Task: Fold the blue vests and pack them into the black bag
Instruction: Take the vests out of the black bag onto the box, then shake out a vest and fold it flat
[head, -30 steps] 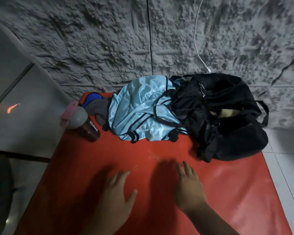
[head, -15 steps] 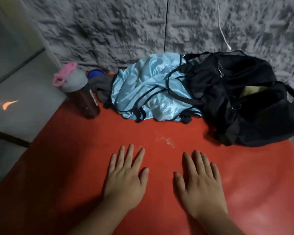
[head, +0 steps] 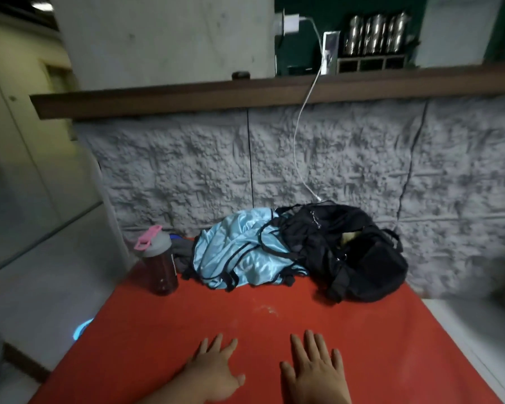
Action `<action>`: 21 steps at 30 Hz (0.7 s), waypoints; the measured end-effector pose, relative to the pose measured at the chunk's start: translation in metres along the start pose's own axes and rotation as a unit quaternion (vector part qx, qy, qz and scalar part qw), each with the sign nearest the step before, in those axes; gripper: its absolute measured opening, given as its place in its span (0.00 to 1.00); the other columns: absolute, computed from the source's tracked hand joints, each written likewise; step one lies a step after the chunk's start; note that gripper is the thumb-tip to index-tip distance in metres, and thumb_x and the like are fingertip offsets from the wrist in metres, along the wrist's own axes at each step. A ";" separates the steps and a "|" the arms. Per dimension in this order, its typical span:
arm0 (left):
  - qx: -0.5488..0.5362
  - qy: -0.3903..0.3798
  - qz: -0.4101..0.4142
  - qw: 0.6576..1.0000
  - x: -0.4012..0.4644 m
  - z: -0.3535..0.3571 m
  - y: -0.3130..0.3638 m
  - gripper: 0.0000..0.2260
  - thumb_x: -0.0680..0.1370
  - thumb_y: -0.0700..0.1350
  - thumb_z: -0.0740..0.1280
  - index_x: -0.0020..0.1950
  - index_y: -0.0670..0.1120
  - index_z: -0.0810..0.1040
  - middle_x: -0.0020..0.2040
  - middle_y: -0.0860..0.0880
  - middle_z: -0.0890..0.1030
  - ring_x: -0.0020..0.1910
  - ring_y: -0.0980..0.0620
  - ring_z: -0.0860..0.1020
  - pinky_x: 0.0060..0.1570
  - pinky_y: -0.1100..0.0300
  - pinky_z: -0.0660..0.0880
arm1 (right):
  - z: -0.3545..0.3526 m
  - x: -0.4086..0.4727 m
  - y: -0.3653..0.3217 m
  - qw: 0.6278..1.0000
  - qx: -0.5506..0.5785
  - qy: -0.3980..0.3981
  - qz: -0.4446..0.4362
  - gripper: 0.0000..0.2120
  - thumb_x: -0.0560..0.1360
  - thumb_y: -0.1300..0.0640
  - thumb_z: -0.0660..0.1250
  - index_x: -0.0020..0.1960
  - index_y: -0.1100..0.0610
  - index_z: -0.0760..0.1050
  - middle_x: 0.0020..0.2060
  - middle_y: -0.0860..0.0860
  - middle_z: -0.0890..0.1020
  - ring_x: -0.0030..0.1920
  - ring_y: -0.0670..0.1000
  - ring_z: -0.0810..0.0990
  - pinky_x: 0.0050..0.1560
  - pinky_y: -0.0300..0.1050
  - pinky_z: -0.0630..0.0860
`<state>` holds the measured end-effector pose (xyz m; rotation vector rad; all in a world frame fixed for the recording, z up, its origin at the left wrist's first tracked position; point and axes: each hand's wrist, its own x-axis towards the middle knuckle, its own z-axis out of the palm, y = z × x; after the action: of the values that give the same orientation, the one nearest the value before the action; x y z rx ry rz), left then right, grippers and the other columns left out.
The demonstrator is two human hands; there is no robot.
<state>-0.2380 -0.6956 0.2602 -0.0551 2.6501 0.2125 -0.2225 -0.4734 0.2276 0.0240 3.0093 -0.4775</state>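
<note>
A crumpled heap of shiny light-blue vests [head: 239, 252] with black trim lies at the back of the red table [head: 274, 330], against the stone wall. Its right side overlaps the black bag [head: 362, 263], which slumps open beside it with something yellowish showing inside. My left hand [head: 216, 371] and my right hand [head: 315, 371] rest flat on the table near its front edge, fingers spread, holding nothing. Both hands are well short of the vests.
A dark red bottle [head: 161, 263] with a grey lid and pink loop stands left of the vests. Grey and blue cloth [head: 181, 249] lies behind it. A white charging cable [head: 301, 141] hangs from a wooden ledge [head: 245, 94] down to the bag.
The view has tilted up, so the ledge and the shelf behind it now show. Both hands stay flat on the table and sit lower in the frame.
</note>
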 end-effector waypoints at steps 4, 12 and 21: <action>0.023 -0.058 0.006 0.998 -0.036 0.018 -0.016 0.35 0.79 0.59 0.60 0.79 0.67 0.41 0.83 0.56 0.39 0.81 0.46 0.41 0.76 0.40 0.47 | -0.007 -0.036 0.001 0.998 0.013 -0.064 0.018 0.36 0.73 0.30 0.51 0.80 0.34 0.52 0.82 0.43 0.53 0.81 0.46 0.50 0.76 0.59 0.46; 0.001 0.089 0.009 0.996 -0.030 0.049 -0.026 0.27 0.74 0.70 0.43 0.72 0.78 0.36 0.80 0.65 0.39 0.81 0.55 0.40 0.74 0.38 0.42 | 0.002 -0.023 -0.014 0.996 -0.050 -0.045 0.052 0.42 0.66 0.28 0.33 0.80 0.33 0.40 0.82 0.43 0.43 0.81 0.47 0.40 0.78 0.61 0.41; -0.047 0.191 0.067 0.978 0.056 0.020 -0.033 0.28 0.79 0.69 0.49 0.79 0.69 0.47 0.82 0.61 0.45 0.81 0.53 0.40 0.75 0.40 0.33 | 0.004 0.100 -0.053 0.998 0.008 0.042 -0.052 0.28 0.78 0.44 0.57 0.77 0.50 0.62 0.72 0.53 0.72 0.72 0.56 0.70 0.70 0.51 0.67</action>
<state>-0.2761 -0.7250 0.2115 0.0572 3.0282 0.4082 -0.3233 -0.5248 0.2304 -0.1162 3.1001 -0.5215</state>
